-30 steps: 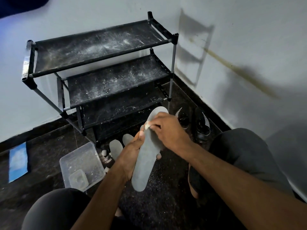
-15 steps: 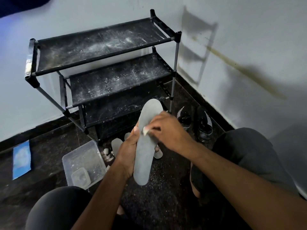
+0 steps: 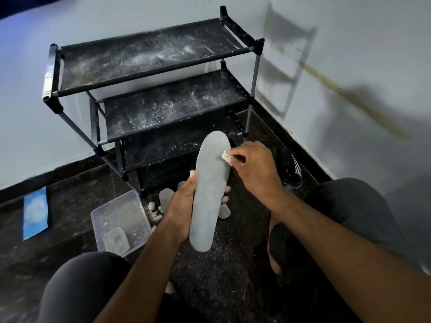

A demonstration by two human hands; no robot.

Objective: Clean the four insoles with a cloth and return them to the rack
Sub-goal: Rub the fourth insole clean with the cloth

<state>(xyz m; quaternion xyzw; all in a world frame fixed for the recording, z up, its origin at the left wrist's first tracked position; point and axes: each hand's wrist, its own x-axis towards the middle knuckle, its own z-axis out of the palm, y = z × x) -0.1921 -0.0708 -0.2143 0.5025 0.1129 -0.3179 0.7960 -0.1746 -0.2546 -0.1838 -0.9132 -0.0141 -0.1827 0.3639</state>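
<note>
My left hand [image 3: 180, 207] grips a long grey insole [image 3: 208, 190] by its lower half and holds it upright in front of me. My right hand [image 3: 253, 170] pinches a small pale cloth [image 3: 225, 156] against the insole's upper right edge. Other grey insoles [image 3: 166, 198] lie on the dark floor behind my hands, partly hidden. The black shoe rack [image 3: 154, 73] with dusty shelves stands beyond them in the corner.
A clear plastic tub [image 3: 121, 221] with a small container in it sits on the floor to the left. A black shoe [image 3: 291, 167] lies by the right wall. A blue sheet [image 3: 36, 214] lies far left. My knees frame the bottom of the view.
My right hand with the cloth has slid from the insole's left edge across to its right edge, higher up. The insole has tilted more upright in my left hand.
</note>
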